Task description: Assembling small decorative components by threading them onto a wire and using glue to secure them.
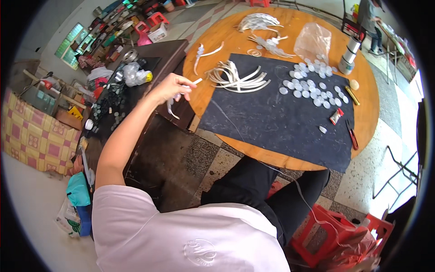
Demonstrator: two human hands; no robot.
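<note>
My left hand is raised over the gap between the round table and the dark side table, its fingers pinched on a white strip. One end of the strip pokes out past my fingertips, and the other hangs below the palm. Close by on the wood lies a similar piece of white strips with a clear bit at their joint. A loose bundle of white strips rests across the dark mat. Many translucent round discs are spread over the mat's right part. My right hand does not show.
The round wooden table also bears strip bundles, a clear plastic bag, a steel flask, red-handled pliers and a small red packet. A red stool stands at lower right. Another person is at far right.
</note>
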